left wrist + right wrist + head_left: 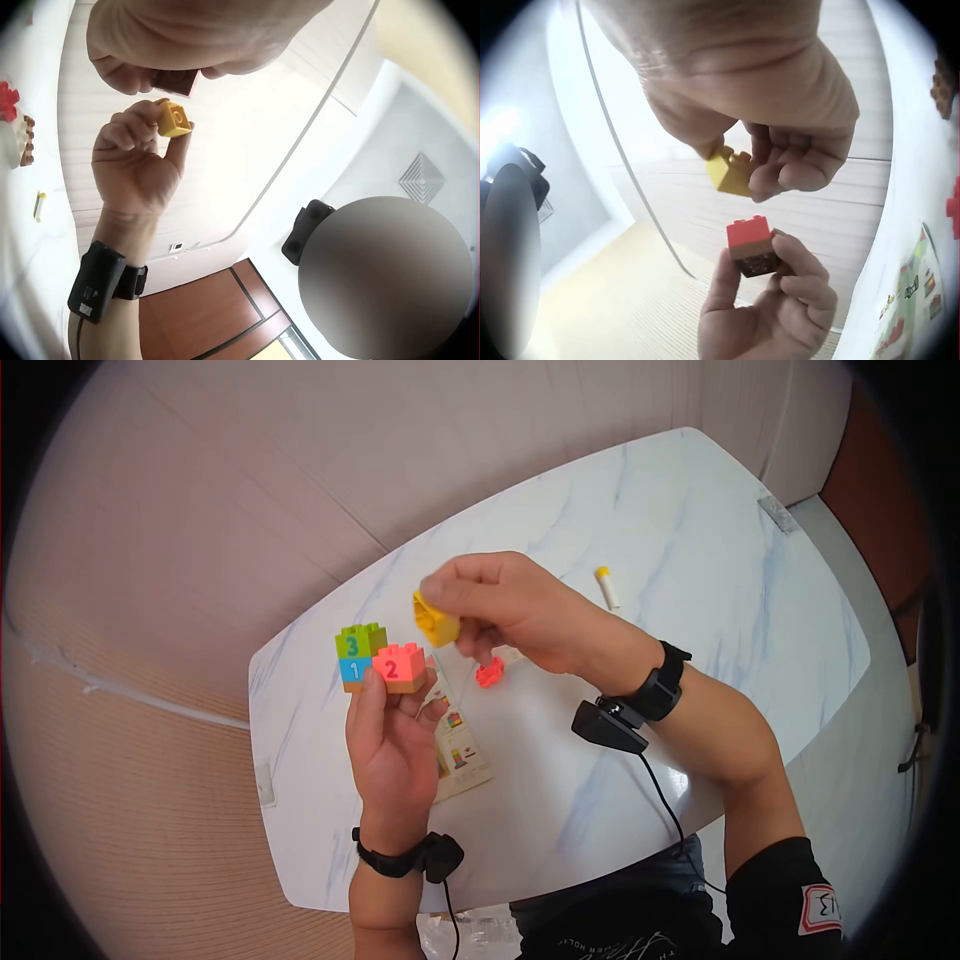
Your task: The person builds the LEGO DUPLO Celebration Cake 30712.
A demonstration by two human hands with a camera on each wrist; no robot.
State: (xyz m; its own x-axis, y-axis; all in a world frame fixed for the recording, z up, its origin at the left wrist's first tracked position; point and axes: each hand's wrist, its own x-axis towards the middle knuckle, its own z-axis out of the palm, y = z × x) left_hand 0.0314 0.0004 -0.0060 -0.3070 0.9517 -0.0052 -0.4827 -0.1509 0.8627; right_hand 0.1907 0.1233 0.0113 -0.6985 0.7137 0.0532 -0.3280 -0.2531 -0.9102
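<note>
My left hand [395, 760] grips a block stack by its brown base [756, 264]. On it sit a blue block [353, 672] marked 1, a green block [362, 643] marked 3 on top of the blue one, and a pink block [400, 667] marked 2 beside them. Above and to the right of the stack, my right hand [520, 610] pinches a yellow block [436, 620] between thumb and fingers, its hollow side turned toward the left. The right wrist view shows the yellow block [731, 174] apart from the pink block [748, 231].
On the white marbled table [560, 760] lies a printed sheet [462, 765], partly behind my left hand. A red flower-shaped piece [489, 673] is below my right hand. A white tube with a yellow end [607, 588] lies farther right.
</note>
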